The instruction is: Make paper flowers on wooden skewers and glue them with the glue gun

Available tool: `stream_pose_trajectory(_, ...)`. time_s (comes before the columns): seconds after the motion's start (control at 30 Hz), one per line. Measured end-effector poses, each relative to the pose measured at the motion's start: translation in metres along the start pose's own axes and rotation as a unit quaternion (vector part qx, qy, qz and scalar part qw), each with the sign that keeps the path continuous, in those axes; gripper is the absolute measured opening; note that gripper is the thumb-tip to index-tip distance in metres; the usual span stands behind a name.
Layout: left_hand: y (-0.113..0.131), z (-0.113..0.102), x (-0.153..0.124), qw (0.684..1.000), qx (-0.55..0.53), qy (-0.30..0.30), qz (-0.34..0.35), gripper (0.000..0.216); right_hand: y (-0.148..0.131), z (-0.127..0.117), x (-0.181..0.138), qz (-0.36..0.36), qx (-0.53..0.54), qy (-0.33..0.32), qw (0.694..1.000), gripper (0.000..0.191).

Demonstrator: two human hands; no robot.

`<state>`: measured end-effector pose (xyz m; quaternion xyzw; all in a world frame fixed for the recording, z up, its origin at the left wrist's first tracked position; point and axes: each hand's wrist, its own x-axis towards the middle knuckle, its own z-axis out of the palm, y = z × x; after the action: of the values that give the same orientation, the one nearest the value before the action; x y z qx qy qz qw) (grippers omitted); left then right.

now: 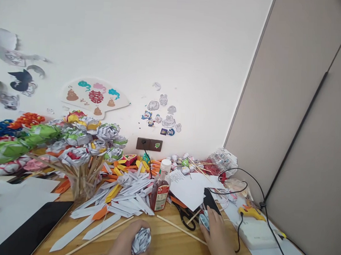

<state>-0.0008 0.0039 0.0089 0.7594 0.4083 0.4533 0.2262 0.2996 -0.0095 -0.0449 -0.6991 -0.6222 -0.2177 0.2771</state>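
My left hand [127,241] is closed around a grey-white ball of folded, crumpled paper [141,241] near the front of the wooden table. Over on the right, my right hand [217,236] curls its fingers and thumb round a small light-blue rounded object [204,220]; its kind is partly hidden by the fingers. Just left of that hand lie black-handled scissors [188,223], partly covered by paper. One thin wooden stick [182,230] lies between the hands, and another stick [96,237] extends left of my left hand.
Folded paper strips [127,193] are heaped behind my left hand, beside a red sauce bottle [161,188]. Paper flowers on sticks [74,156] stand in a clear container at left. A black tablet-like slab [33,230] lies front left. A yellow glue gun [251,213], cables and a white box [258,235] are at right.
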Motion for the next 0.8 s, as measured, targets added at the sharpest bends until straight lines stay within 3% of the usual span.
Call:
stream_pose_trajectory(0.2,0.006,-0.007,0.005,0.998,-0.02,-0.05,-0.034,0.024,-0.004,0.006,-0.003,-0.044,-0.001,0.029,0.999,0.036)
stream_pose_trajectory(0.33,0.003,-0.006,0.006,0.999,-0.034,-0.008,-0.028,0.022,-0.018,-0.008,0.002,-0.069,0.024,0.057,0.996,0.035)
stream_pose_trajectory(0.43,-0.002,-0.006,0.008,0.999,-0.036,-0.002,-0.019,0.021,-0.048,-0.025,0.014,-0.104,0.1,0.06,0.988,0.029)
stream_pose_trajectory(0.5,-0.005,-0.007,0.009,0.999,-0.039,-0.002,-0.02,0.021,-0.078,-0.034,0.023,-0.128,0.18,0.019,0.975,0.027)
stream_pose_trajectory(0.67,-0.008,-0.011,0.016,0.997,-0.065,0.005,-0.033,0.017,-0.152,-0.035,0.037,-0.227,0.339,-0.036,0.912,0.019)
stream_pose_trajectory(0.73,-0.01,-0.011,0.018,0.996,-0.074,0.008,-0.046,0.018,-0.164,-0.031,0.04,-0.239,0.341,-0.014,0.909,0.02)
stream_pose_trajectory(0.8,-0.012,-0.011,0.02,0.996,-0.064,0.008,-0.068,0.018,-0.157,-0.026,0.045,-0.233,0.304,0.011,0.924,0.022)
